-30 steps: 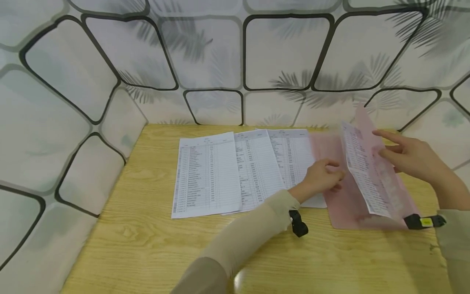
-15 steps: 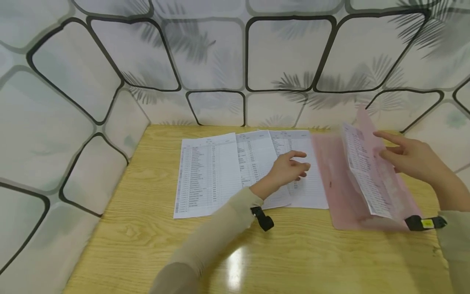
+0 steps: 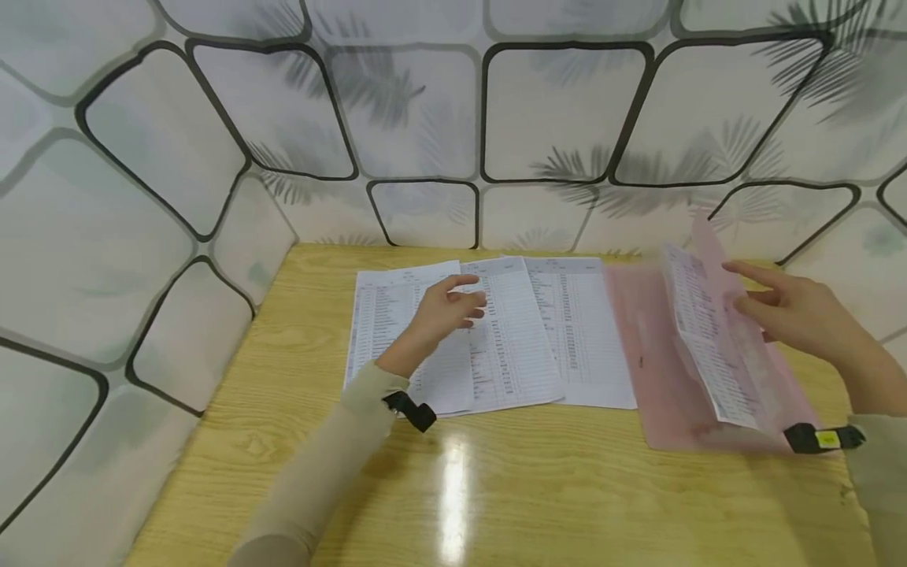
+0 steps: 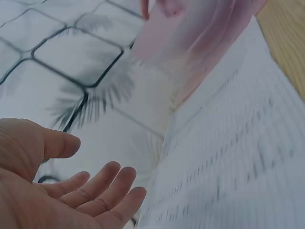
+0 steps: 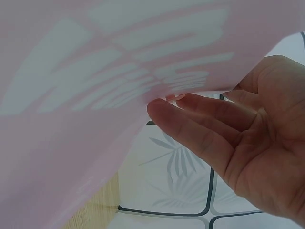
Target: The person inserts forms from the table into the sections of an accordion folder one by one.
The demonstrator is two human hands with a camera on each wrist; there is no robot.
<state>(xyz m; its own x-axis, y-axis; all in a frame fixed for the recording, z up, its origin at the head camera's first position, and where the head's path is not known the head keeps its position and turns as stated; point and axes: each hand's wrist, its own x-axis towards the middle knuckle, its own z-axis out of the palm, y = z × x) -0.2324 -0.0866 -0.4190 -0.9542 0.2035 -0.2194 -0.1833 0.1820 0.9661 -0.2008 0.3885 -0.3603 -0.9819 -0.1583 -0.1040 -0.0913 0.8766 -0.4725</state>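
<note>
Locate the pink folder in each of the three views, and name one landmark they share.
Head: pink folder lies open at right on the table, its flap raised.
Left wrist: top centre, blurred, above the printed sheets.
Right wrist: fills the left and top.
Shared landmark: the black-outlined leaf-pattern wall.

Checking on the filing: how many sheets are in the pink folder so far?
One printed sheet appears to stand inside the pink folder, whose cover the right hand props open. The left hand hovers open over the leftmost sheet. Three sheets lie on the table.
</note>
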